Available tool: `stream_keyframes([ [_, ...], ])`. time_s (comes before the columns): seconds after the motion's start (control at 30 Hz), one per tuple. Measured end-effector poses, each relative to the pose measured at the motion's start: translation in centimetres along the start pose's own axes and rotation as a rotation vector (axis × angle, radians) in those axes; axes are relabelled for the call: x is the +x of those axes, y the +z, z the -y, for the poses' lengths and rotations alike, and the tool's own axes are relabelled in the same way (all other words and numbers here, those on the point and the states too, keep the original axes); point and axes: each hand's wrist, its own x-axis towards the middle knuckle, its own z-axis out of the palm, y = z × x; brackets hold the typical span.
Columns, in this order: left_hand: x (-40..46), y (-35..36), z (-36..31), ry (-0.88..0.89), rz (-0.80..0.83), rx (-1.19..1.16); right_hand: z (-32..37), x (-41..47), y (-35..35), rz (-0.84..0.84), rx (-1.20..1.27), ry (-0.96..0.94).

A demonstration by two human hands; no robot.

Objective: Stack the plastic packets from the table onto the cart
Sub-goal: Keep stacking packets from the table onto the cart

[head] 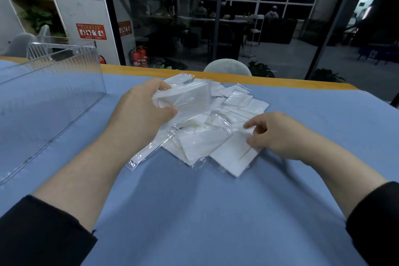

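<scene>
- Head view, wide over blue cloth (194,211) covering the table, orange edge along the far side.
- Clear plastic bin (49,97) far left on the cloth, well apart from the pile.
- Loose pile of plastic packets (207,136) mid-table, white inserts inside, overlapping every which way.
- Dark sleeves at both bottom corners, forearms bare.
- Left hand (140,112) up at the pile's far-left side, fingers and thumb curled round a small stack of packets (183,98), lifted just above the heap.
- Right hand (278,134) at the pile's right edge, thumb and fingertips pinching the corner of a single packet (233,155) lying flat at the near-right of the heap.
- Red fire extinguishers (139,57) beyond the table, by the glass wall.
</scene>
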Motion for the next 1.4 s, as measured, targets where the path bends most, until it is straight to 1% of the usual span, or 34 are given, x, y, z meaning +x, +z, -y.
stream_keyframes([
  [0.17,0.2,-1.0,-0.1,0.0,-0.05,0.027,0.6,-0.5,0.3,0.053,0.0,-0.025],
  [0.27,0.5,-1.7,-0.1,0.002,-0.091,0.05,0.9,-0.6,0.7,0.141,0.012,-0.077],
  [0.33,0.7,-2.3,0.1,0.0,-0.123,0.043,1.4,-0.7,0.8,0.169,-0.049,-0.108],
  [0.4,0.9,-2.6,0.2,-0.003,-0.142,0.028,1.8,-1.0,0.7,0.162,-0.113,-0.129],
  [0.47,1.0,-3.0,0.6,-0.008,-0.164,0.017,2.5,-1.3,0.8,0.093,-0.133,-0.14],
  [0.5,1.1,-3.1,0.9,-0.017,-0.17,0.013,2.8,-1.5,0.8,0.034,-0.1,-0.136],
  [0.6,1.1,-4.0,1.7,-0.035,-0.176,0.007,3.9,-1.3,0.7,-0.155,0.159,-0.081],
  [0.63,1.1,-4.4,1.9,-0.031,-0.178,0.009,4.2,-1.0,0.7,-0.185,0.208,-0.047],
  [0.7,0.9,-5.2,2.3,-0.033,-0.169,0.035,4.8,-0.4,0.9,-0.153,0.231,0.026],
  [0.77,0.7,-5.9,2.8,-0.054,-0.147,0.069,4.9,0.3,1.5,-0.088,0.166,0.092],
  [0.8,0.6,-6.2,3.2,-0.063,-0.138,0.073,4.8,0.4,1.8,-0.083,0.066,0.11],
  [0.83,0.4,-6.4,3.6,-0.07,-0.127,0.074,4.8,0.4,2.0,-0.112,-0.061,0.087],
  [0.87,0.3,-6.6,4.0,-0.076,-0.114,0.08,4.9,0.3,2.0,-0.149,-0.152,0.007],
  [0.9,0.2,-6.7,4.2,-0.08,-0.104,0.092,5.3,0.1,1.9,-0.151,-0.193,-0.121],
  [0.93,0.2,-6.8,4.4,-0.08,-0.104,0.105,6.0,-0.2,1.6,-0.081,-0.21,-0.245],
  [0.97,0.2,-7.0,4.5,-0.077,-0.113,0.115,6.7,-0.2,1.5,0.041,-0.233,-0.32],
  [1.03,0.2,-7.3,4.5,-0.071,-0.13,0.114,8.0,0.2,1.5,0.28,-0.367,-0.33],
  [1.07,0.3,-7.4,4.5,-0.069,-0.138,0.107,8.4,0.7,1.5,0.336,-0.423,-0.322],
  [1.17,0.5,-7.7,4.8,-0.068,-0.166,0.107,9.6,2.2,1.6,0.379,-0.47,-0.306],
  [1.27,0.6,-8.2,5.2,-0.075,-0.209,0.101,10.4,3.3,1.5,0.417,-0.568,-0.297],
  [1.4,0.8,-8.7,5.4,-0.08,-0.268,0.069,11.6,3.1,-0.4,0.412,-0.639,-0.36],
])
